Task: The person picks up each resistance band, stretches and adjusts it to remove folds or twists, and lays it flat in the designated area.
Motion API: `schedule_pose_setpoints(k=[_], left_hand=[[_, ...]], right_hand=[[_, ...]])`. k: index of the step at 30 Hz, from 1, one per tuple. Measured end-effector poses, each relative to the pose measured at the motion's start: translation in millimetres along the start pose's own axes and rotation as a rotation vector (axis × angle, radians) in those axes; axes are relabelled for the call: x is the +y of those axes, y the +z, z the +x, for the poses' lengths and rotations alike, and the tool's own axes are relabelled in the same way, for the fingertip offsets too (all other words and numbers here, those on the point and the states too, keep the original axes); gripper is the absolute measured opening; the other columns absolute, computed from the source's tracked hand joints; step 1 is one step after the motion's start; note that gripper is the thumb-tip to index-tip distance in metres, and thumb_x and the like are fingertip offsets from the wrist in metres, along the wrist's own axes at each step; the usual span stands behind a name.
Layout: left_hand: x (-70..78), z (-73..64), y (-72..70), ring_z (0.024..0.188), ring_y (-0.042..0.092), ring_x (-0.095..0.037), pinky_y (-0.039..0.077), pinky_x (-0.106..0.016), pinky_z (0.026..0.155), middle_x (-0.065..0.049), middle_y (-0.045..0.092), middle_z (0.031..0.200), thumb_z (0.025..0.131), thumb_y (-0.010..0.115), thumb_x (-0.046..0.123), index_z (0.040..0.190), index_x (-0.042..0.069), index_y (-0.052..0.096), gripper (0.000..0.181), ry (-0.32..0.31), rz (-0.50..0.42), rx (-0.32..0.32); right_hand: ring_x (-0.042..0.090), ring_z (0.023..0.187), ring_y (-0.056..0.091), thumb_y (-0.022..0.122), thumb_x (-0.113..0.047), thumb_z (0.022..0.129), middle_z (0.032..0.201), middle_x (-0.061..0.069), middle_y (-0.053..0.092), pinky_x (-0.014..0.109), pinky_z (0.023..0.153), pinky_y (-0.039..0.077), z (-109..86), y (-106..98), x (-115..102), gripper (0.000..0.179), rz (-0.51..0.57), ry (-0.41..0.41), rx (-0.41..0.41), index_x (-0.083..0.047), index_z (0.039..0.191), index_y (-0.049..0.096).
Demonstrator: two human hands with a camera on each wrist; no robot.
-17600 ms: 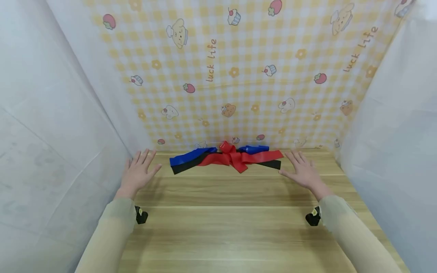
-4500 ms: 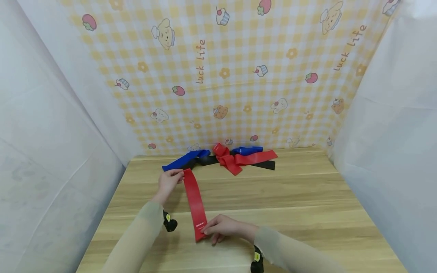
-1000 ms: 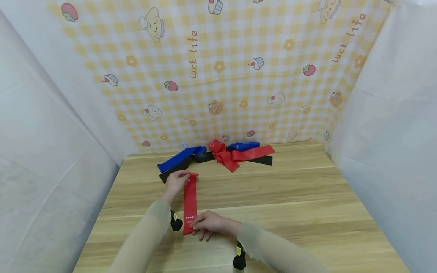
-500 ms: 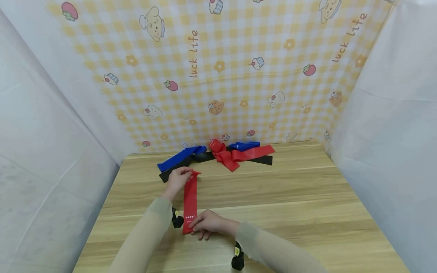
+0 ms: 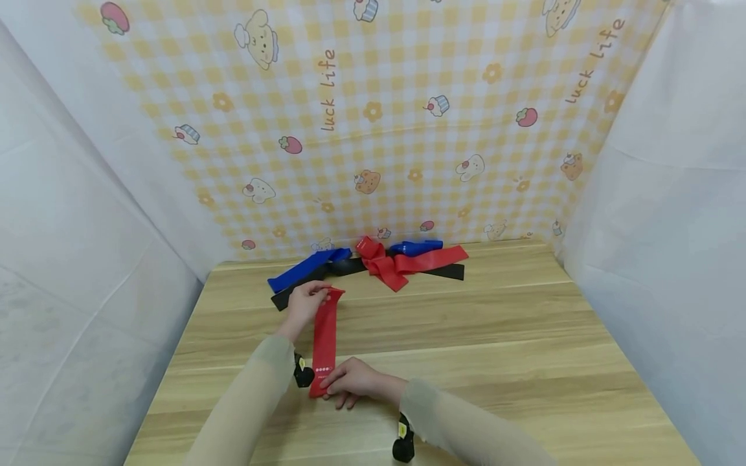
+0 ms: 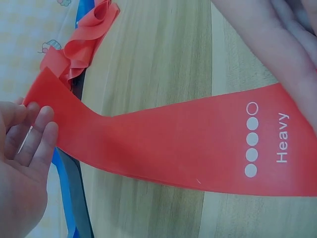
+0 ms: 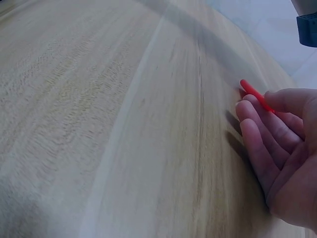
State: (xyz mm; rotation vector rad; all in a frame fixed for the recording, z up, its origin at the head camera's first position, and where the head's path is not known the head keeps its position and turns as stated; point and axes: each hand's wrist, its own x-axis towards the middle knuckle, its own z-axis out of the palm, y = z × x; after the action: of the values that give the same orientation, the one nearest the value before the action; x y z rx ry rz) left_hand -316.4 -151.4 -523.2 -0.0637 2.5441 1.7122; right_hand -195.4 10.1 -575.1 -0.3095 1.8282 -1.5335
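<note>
A flat red resistance band [image 5: 325,333] stretches lengthwise over the left part of the table, in front of the pile. Its print, "Heavy" beside a row of dots, shows in the left wrist view on the band [image 6: 168,144]. My left hand [image 5: 302,306] pinches the far end between thumb and fingers, where the band bends upward. At the near end, by the print, my right hand [image 5: 357,378] pinches the edge with thumb and forefinger. In the right wrist view only a red edge [image 7: 255,94] shows at the fingertips, the other fingers loosely bent.
Along the back of the wooden table [image 5: 466,362] lie another red band [image 5: 387,272], blue bands [image 5: 300,272] and black bands [image 5: 445,272], overlapping in a heap. A checked cloth [image 5: 373,142] hangs behind, with white sheets [image 5: 658,194] at both sides.
First both hands lay spread beside the pile; since then one red band has come forward, held at both ends. Over the last second its far end has shifted slightly away with the left hand.
</note>
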Motion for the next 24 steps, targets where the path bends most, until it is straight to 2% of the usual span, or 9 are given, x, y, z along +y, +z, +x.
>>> schedule_pose_setpoints(k=[6,10,14,17,20,24], left_hand=[[-1.9,-0.5,-1.1,0.095,0.065,-0.027,0.054,-0.038,0.085,-0.016,0.067,0.110,0.099,0.054,0.010,0.122,0.001,0.065,0.027,-0.034,0.004,-0.008],[-7.1,-1.8,-1.7,0.097,0.064,-0.029,0.054,-0.037,0.085,-0.017,0.066,0.113,0.099,0.054,0.009,0.124,0.002,0.064,0.028,-0.086,0.009,-0.003],[-15.5,-1.4,-3.2,0.094,0.064,-0.028,0.053,-0.028,0.074,-0.016,0.066,0.109,0.098,0.056,0.010,0.123,0.005,0.065,0.027,-0.114,0.025,0.010],[-21.9,-0.1,-5.7,0.091,0.063,-0.027,0.051,-0.025,0.067,-0.015,0.066,0.107,0.098,0.055,0.011,0.122,0.006,0.066,0.027,-0.121,0.052,0.006],[-26.2,0.5,-8.2,0.094,0.062,-0.027,0.052,-0.028,0.073,-0.016,0.065,0.111,0.098,0.054,0.011,0.125,0.006,0.063,0.029,-0.141,0.066,-0.047],[-29.2,-0.1,-9.7,0.101,0.060,-0.028,0.052,-0.036,0.085,-0.018,0.061,0.120,0.098,0.054,0.012,0.132,0.004,0.057,0.035,-0.174,0.086,-0.161]], right_hand=[[0.012,0.054,0.062,0.064,-0.005,0.090,0.082,0.009,0.073,0.022,0.042,0.048,-0.9,0,0,0.016,0.007,-0.003,-0.001,-0.005,0.103,0.075],[0.012,0.054,0.062,0.064,-0.005,0.090,0.082,0.009,0.072,0.022,0.042,0.049,0.5,-1,3,0.016,0.021,0.003,-0.006,-0.006,0.102,0.074],[0.012,0.054,0.062,0.064,-0.006,0.090,0.081,0.008,0.072,0.022,0.042,0.049,1.4,-2,4,0.015,0.026,0.001,-0.003,-0.006,0.102,0.074],[0.012,0.054,0.062,0.064,-0.006,0.090,0.080,0.008,0.072,0.022,0.042,0.049,1.5,-2,5,0.015,0.024,-0.001,-0.002,-0.005,0.101,0.074],[0.012,0.054,0.062,0.064,-0.006,0.090,0.079,0.008,0.072,0.022,0.043,0.049,1.4,-2,5,0.014,0.021,0.003,0.002,-0.005,0.100,0.074],[0.013,0.053,0.062,0.064,-0.006,0.090,0.076,0.010,0.070,0.023,0.042,0.049,2.1,-1,5,0.012,0.017,0.009,0.010,-0.005,0.097,0.074]])
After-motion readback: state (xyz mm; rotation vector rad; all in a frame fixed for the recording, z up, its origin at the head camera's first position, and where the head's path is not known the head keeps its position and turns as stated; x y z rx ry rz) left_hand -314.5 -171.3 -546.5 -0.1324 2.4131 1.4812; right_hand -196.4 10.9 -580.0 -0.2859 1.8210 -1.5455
